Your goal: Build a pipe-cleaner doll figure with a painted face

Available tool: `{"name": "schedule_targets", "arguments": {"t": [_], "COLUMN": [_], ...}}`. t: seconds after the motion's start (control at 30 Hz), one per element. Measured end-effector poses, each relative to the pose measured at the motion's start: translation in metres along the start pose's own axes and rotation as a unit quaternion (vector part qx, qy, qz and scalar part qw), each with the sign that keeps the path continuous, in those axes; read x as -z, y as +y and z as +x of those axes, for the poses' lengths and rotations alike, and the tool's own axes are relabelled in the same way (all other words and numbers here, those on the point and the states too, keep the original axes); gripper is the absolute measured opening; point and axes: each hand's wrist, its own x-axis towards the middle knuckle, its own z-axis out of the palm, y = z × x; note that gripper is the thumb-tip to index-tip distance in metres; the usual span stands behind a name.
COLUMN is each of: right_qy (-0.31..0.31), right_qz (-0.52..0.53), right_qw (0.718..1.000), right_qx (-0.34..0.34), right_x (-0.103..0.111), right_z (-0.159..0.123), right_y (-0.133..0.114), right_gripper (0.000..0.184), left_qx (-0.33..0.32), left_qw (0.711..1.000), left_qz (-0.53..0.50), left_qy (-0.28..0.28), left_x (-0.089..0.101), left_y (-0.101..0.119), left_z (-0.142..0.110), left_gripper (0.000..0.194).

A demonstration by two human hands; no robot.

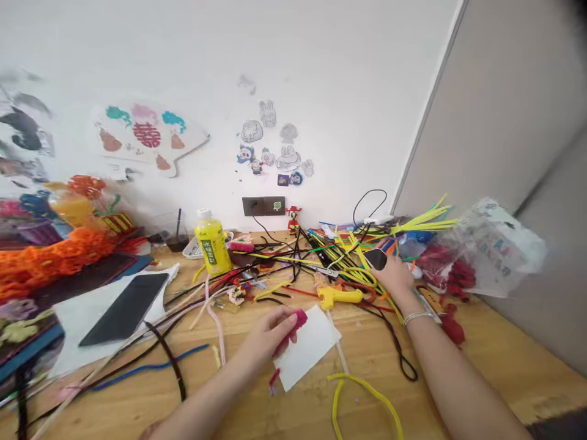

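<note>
My left hand (275, 333) is closed around a magenta fuzzy piece (300, 318), which looks like chenille stem, above a white paper sheet (307, 351). A short dark-red fuzzy scrap (274, 380) lies by the sheet's left edge. Over at the right, my right hand (395, 278) reaches into the heap of coloured chenille stems (353, 250). A dark, smooth, rounded object (376, 259) shows right at its fingers; whether they grip it cannot be made out. Between the hands lies a yellow hot glue gun (339, 296), a clear glue stick (338, 345) trailing from it.
A yellow drink bottle (213, 244) stands at the back. Left are a dark phone (126, 308) on white paper and orange fuzzy flowers (68, 260). A clear plastic bag (499, 250) sits far right. Yellow stems (367, 388) lie in front; a wall socket (263, 206) is behind.
</note>
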Motion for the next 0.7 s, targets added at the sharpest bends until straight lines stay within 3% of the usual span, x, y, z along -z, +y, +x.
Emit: {"name": "schedule_targets", "arguments": {"t": [0.5, 0.7], "right_qy": [0.024, 0.065], "right_qz": [-0.002, 0.018], "right_qw": [1.0, 0.994], "right_qx": [0.001, 0.089], "right_x": [0.002, 0.023], "right_z": [-0.003, -0.016], "right_y": [-0.002, -0.02], "right_gripper": [0.052, 0.037], "left_qx": [0.004, -0.002], "left_qw": [1.0, 1.0], "left_qz": [0.001, 0.008], "left_qy": [-0.007, -0.006], "left_x": [-0.002, -0.001], "left_y": [0.0, -0.003], "left_z": [0.002, 0.004], "left_gripper": [0.043, 0.044]}}
